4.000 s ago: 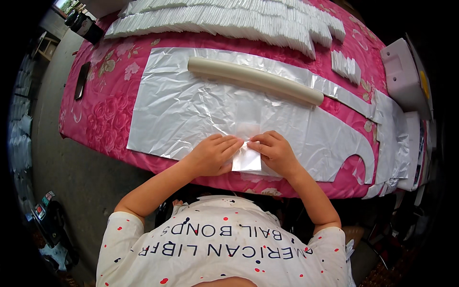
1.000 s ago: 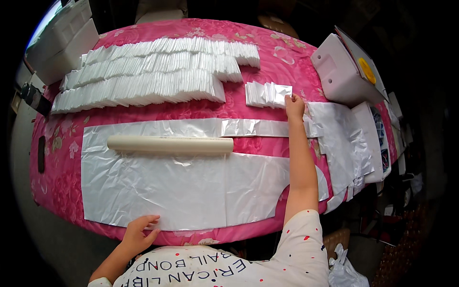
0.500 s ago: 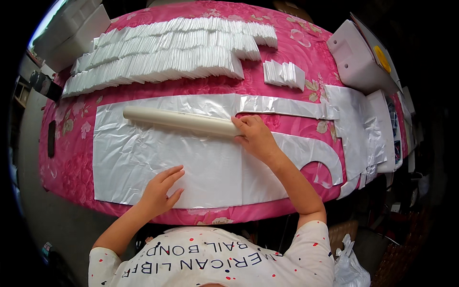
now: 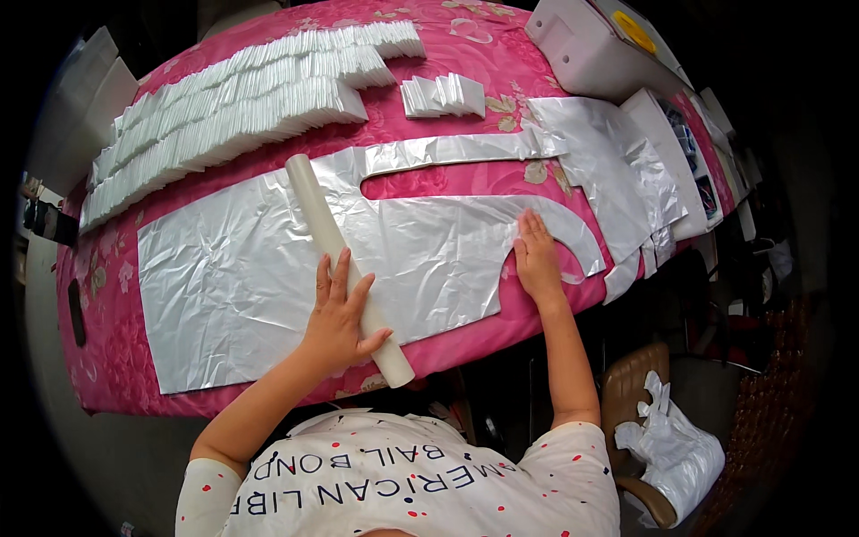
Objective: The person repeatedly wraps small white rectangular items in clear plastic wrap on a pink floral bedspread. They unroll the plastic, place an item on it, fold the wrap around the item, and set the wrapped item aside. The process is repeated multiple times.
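left hand: your left hand is lying flat with fingers spread on the near end of the cream roll, thumb out toward 3 o'clock.
right hand: your right hand is pressing flat, fingers together and pointing to 12 o'clock, on the curved right end of the silver plastic sheet.
roll: it is lying across the sheet, running from 11 o'clock down to 5 o'clock, its near end sticking past the front edge of the worktop.
sheet: it is lying spread over the pink flowered cover, wrinkled.
folded stacks: long rows of white folded pieces are sitting at 11 o'clock, a small stack at 12 o'clock.
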Tool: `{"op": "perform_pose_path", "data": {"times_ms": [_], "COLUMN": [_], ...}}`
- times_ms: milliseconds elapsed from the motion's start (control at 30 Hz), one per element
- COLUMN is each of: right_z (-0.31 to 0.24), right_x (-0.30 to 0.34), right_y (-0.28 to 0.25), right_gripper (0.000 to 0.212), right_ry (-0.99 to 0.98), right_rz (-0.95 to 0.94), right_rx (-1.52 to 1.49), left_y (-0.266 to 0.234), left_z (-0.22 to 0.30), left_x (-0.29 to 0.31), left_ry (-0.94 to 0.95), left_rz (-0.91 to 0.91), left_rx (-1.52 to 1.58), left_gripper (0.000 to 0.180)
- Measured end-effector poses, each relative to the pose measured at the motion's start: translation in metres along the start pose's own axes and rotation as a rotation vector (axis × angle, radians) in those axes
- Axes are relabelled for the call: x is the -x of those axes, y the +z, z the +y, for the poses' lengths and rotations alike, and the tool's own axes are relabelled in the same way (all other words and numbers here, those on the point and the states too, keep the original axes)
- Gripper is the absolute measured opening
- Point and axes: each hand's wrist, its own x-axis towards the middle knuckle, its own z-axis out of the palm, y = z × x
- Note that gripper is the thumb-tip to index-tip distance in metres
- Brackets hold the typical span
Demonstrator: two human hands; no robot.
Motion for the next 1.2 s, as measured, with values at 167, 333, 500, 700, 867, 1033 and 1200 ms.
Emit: {"op": "perform_pose_path", "data": {"times_ms": [167, 333, 500, 700, 867, 1033, 1200], "right_z": [0.085, 0.061, -0.058, -0.213, -0.243, -0.228, -0.234], "right_x": [0.014, 0.010, 0.002, 0.026, 0.050, 0.072, 0.094], "right_y": [-0.017, -0.029, -0.055, -0.037, -0.035, -0.049, -0.031], "right_gripper": [0.035, 0.014, 0.011, 0.020, 0.030, 0.045, 0.050], "right_ry": [0.324, 0.306, 0.214, -0.238, -0.359, 0.047, 0.285], "right_rz": [0.212, 0.322, 0.337, -0.173, -0.077, -0.248, -0.680], "right_rx": [0.226, 0.214, -0.109, -0.717, -0.673, -0.194, -0.321], "left_y": [0.004, 0.003, -0.001, -0.027, -0.077, -0.133, -0.143], "left_z": [0.017, 0.019, 0.022, 0.026, -0.070, -0.156, -0.160], "left_x": [-0.011, -0.012, -0.012, -0.013, 0.036, 0.124, 0.127], "left_ry": [0.082, 0.090, 0.133, -0.542, -0.778, -0.969, -0.603], "left_rz": [-0.039, -0.058, 0.026, -0.124, -0.225, 0.040, 0.272], "left_rx": [-0.012, -0.046, 0.140, 1.383, 1.246, 0.942, 0.066], "left_gripper": [0.068, 0.068, 0.060, 0.036, 0.020, 0.016, 0.025]}}
